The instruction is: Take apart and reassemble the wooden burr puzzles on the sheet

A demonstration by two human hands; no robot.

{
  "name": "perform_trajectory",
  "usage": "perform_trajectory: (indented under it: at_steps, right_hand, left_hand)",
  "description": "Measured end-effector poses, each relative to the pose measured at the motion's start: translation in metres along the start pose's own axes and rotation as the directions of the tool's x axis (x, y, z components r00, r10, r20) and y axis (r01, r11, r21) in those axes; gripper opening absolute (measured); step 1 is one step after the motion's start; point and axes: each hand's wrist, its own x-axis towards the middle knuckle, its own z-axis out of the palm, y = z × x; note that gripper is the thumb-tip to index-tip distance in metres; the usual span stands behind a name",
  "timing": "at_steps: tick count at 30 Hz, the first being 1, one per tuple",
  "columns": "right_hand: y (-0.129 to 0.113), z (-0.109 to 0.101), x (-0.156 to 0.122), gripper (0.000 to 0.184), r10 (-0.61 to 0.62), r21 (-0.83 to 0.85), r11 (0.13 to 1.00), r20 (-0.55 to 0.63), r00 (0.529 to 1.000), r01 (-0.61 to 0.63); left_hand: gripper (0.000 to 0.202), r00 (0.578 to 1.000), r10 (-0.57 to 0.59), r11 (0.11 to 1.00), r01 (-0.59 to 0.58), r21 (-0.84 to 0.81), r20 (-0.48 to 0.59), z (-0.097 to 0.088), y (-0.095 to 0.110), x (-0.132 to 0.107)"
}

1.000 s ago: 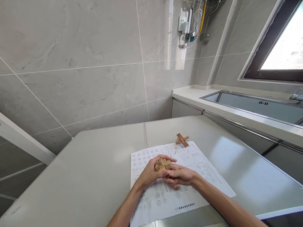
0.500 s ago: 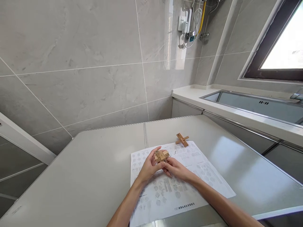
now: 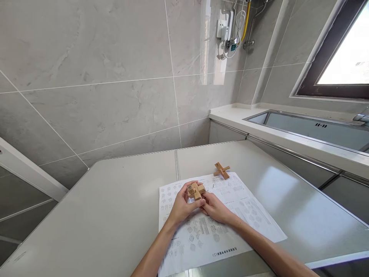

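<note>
Between my two hands is a wooden burr puzzle [image 3: 196,191] made of interlocking light-brown bars, with a round dark mark on one bar end. My left hand [image 3: 182,204] curls round its left side, thumb along the near edge. From the right and below, my right hand [image 3: 213,207] grips it, some fingers hidden beneath. Under both hands lies a printed sheet [image 3: 201,246] covered with small line drawings. Beyond its far edge rests a second wooden piece [image 3: 221,170], bars crossed in an X shape.
The pale table [image 3: 109,215] has a seam [image 3: 177,165] running across it. To the right, a white counter holds a sink [image 3: 302,127] with a tap [image 3: 361,117]. A tiled wall [image 3: 115,77] stands behind, with a socket [image 3: 221,29] and cables.
The puzzle has been turned in my hands, so its bars now face differently. My right fingers have shifted slightly beneath it. The crossed piece and sheet have stayed put.
</note>
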Motion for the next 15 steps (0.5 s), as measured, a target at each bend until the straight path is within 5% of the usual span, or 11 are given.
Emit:
perform_trajectory:
  at_steps: [15]
  right_hand:
    - [0.0000,0.0001,0.0006,0.010,-0.017,0.027,0.999,-0.034,0.999,0.018]
  left_hand:
    - [0.066,0.996,0.075,0.995,-0.072,0.062,-0.051,0.0041,-0.0009,-0.0023]
